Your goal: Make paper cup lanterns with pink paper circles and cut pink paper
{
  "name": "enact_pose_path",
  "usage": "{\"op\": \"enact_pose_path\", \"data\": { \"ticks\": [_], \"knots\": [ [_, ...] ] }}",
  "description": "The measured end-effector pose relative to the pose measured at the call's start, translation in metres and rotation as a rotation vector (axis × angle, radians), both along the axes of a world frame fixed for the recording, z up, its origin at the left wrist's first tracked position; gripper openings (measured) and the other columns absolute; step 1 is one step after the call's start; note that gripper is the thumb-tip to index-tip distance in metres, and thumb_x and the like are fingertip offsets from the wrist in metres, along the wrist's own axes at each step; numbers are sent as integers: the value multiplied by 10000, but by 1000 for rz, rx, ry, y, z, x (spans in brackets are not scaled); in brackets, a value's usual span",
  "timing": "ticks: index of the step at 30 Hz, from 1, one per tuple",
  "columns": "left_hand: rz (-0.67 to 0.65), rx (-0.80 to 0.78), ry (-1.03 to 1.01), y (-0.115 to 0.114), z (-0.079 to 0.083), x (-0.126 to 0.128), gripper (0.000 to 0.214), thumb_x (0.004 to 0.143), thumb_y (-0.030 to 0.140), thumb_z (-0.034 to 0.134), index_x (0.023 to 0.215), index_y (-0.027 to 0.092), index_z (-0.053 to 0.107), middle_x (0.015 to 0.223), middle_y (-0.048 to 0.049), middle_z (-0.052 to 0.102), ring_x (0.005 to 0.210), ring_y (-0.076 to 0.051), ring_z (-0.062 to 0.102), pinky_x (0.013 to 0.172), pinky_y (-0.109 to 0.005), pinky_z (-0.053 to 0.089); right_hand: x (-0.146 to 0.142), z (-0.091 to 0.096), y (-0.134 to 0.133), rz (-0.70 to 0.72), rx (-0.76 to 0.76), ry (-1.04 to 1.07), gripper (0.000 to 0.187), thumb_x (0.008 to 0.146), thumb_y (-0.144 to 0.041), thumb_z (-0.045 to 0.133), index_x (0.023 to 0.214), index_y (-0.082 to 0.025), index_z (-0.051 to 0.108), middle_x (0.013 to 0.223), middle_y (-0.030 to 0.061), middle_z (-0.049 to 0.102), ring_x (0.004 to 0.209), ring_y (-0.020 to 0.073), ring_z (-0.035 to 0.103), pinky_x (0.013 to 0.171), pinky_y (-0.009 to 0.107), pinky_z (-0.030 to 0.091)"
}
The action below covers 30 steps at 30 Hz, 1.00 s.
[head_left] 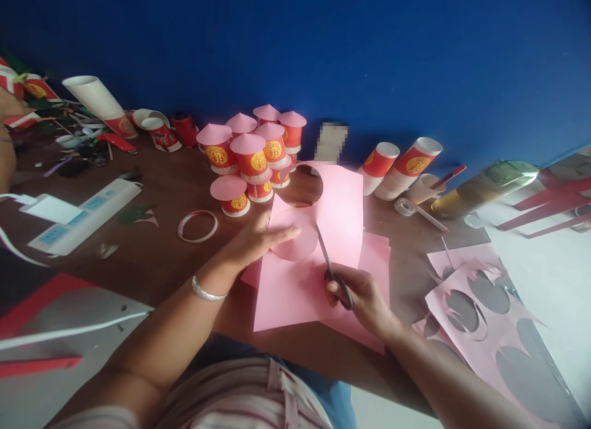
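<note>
Pinched at the circle's left edge, my left hand (263, 235) has its thumb on top of the pink paper (344, 207) and its fingers hidden underneath. A partly cut round piece (305, 229) lies under that thumb, and a round hole is cut in the sheet just above it. My right hand (360, 290) grips dark-handled scissors (327, 250), whose blades point up along the circle's right edge. More pink sheets (286, 300) lie beneath on the brown table. Beyond my left hand stand several red paper cups (252, 164) with pink cone tops.
Stacked cups (409, 167), a tape roll (406, 207) and a bottle (484, 186) stand right. Pink offcuts (462, 278) lie at the right edge. Leftward are a power strip (87, 216), a tape ring (197, 226) and a cluttered pile (74, 136).
</note>
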<state>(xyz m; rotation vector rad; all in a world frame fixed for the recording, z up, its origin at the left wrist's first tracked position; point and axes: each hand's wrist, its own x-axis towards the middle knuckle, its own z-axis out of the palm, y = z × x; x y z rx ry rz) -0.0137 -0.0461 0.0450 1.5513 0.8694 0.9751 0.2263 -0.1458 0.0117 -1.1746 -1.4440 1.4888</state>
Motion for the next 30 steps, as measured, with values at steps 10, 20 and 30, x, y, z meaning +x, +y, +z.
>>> {"op": "enact_pose_path", "data": {
  "ticks": [10, 20, 30],
  "knots": [
    [-59, -16, 4, 1, 6, 1, 852, 868, 435, 810, 1610, 204, 461, 1572, -135, 584, 1573, -393, 392, 1321, -545, 304, 0, 4, 2, 2, -44, 7, 488, 882, -652, 746, 858, -172, 659, 652, -16, 522, 612, 121, 459, 569, 275, 381],
    [-172, -1, 48, 0, 14, 1, 748, 900, 402, 756, 1570, 183, 507, 1563, -125, 596, 1530, -391, 456, 1294, -536, 366, 1, 3, 1, 14, -34, -1, 475, 920, -643, 704, 921, -169, 680, 677, -14, 521, 625, 124, 459, 572, 280, 370],
    [-172, -50, 39, -1, 15, 0, 743, 889, 418, 755, 1553, 182, 522, 1540, -118, 612, 1533, -391, 440, 1291, -541, 359, 2, 5, 1, 43, 22, 5, 465, 982, -621, 633, 802, -194, 593, 644, -15, 527, 613, 116, 454, 574, 262, 411]
  ]
}}
